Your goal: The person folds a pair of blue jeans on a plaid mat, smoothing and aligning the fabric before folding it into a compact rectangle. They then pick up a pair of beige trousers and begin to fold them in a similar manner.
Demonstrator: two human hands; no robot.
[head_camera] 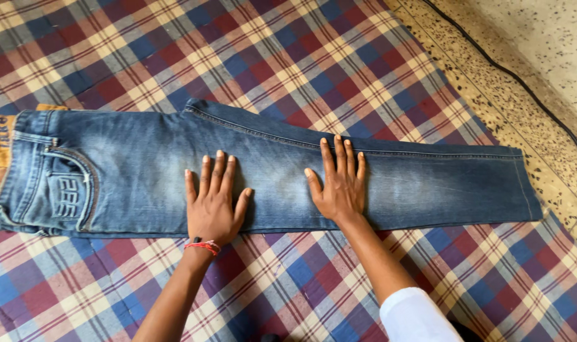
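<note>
A pair of faded blue jeans [428,180] lies folded lengthwise, leg on leg, across a plaid cloth, waistband at the left and hems at the right. My left hand [212,202], with a red thread on the wrist, presses flat on the thigh part, fingers spread. My right hand [339,183] lies flat on the knee part, a little to the right, fingers together pointing away from me. Neither hand grips the fabric. A back pocket [67,193] with stitched bars shows near the waistband.
The plaid cloth [288,57], checked in red, blue and cream, covers the surface under the jeans. A speckled stone floor [542,82] with a thin black cable [510,73] runs along the upper right.
</note>
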